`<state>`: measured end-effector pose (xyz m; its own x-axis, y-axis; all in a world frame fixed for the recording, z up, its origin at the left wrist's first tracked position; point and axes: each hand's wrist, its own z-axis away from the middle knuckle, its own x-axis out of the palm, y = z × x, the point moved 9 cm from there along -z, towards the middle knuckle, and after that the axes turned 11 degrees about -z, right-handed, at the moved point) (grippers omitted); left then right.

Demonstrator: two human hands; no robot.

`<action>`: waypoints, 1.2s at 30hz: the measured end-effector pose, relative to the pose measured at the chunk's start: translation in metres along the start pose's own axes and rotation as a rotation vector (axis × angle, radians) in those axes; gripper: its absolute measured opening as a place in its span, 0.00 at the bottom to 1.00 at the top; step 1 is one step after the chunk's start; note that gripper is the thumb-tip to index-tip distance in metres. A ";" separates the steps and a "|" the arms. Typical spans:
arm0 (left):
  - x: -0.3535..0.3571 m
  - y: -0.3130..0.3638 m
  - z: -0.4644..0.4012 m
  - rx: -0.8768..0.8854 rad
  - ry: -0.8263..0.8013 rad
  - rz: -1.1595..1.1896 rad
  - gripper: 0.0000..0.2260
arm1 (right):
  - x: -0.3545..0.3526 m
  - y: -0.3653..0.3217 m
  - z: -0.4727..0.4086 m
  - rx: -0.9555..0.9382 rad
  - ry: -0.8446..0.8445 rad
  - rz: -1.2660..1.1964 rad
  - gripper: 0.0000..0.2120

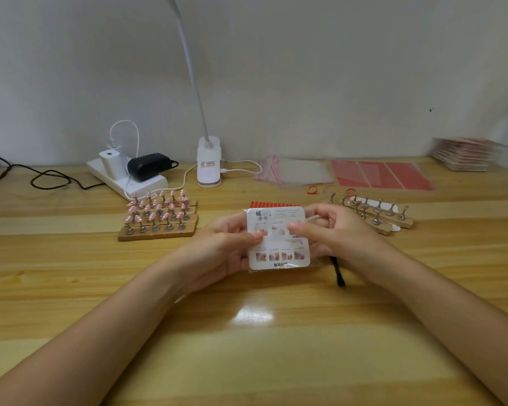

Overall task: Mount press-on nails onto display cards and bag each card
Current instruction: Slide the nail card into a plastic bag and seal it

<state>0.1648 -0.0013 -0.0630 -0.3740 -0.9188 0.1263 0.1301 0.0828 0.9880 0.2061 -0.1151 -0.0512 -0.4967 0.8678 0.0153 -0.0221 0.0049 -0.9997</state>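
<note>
Flanking both hands' bagged card: nail stands (pink-tipped), bare stands.

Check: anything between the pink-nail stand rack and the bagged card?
Only the left hand, gripping the bagged card; beyond the pink-nail rack, bare table. Head view.

White display card with rounded corners, printed side up, inside clear bag, held above table's middle. Pink press-on nails on stands left of it; spare bags near far edge.
</note>
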 end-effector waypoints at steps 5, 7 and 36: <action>0.007 0.003 0.000 0.038 -0.032 -0.011 0.15 | 0.000 -0.006 0.000 -0.061 0.069 0.105 0.19; 0.003 0.003 0.000 0.026 -0.029 -0.003 0.16 | 0.001 -0.006 0.001 -0.026 0.012 0.032 0.19; 0.007 0.001 0.009 -0.075 -0.233 0.198 0.18 | 0.006 0.000 0.001 0.039 -0.142 -0.048 0.17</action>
<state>0.1546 -0.0042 -0.0599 -0.5342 -0.7735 0.3411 0.2853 0.2149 0.9340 0.2028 -0.1105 -0.0507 -0.6121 0.7878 0.0684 -0.0817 0.0230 -0.9964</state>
